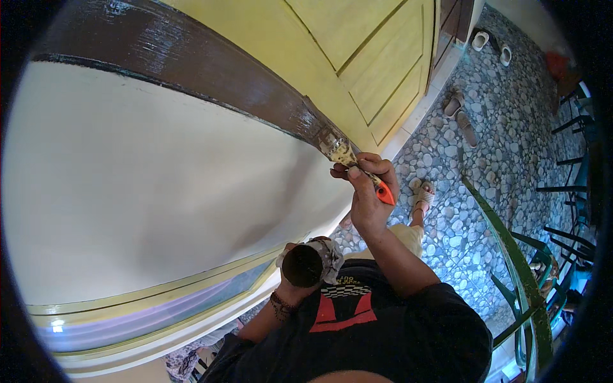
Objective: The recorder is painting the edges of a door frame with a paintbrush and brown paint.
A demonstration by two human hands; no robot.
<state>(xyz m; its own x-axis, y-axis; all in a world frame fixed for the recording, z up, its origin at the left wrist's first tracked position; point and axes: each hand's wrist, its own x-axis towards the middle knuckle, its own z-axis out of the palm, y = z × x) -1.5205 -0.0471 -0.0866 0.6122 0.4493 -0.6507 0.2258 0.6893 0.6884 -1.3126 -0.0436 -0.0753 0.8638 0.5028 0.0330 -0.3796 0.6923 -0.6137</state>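
Note:
My right hand (370, 191) is closed round the handle of a paintbrush (341, 152), fingers and thumb pinching it just behind the metal band. The brush has an orange handle end and yellow smears. Its bristles touch the dark brown door frame (249, 83), where wet paint shines in patches. Below, close to my chest, my left hand (290, 291) grips a round can (302, 266) with a dark inside. Crumpled pale paper or cloth (329, 258) covers the can's side. How much paint it holds cannot be seen.
A yellow panelled door (377, 70) adjoins the brown frame; a white wall (147, 179) lies on its other side. A yellow-edged window (159, 313) is at lower left. Slippers (468, 129) rest on the pebble-patterned floor (440, 236). A green railing (511, 249) and chairs (571, 223) stand right.

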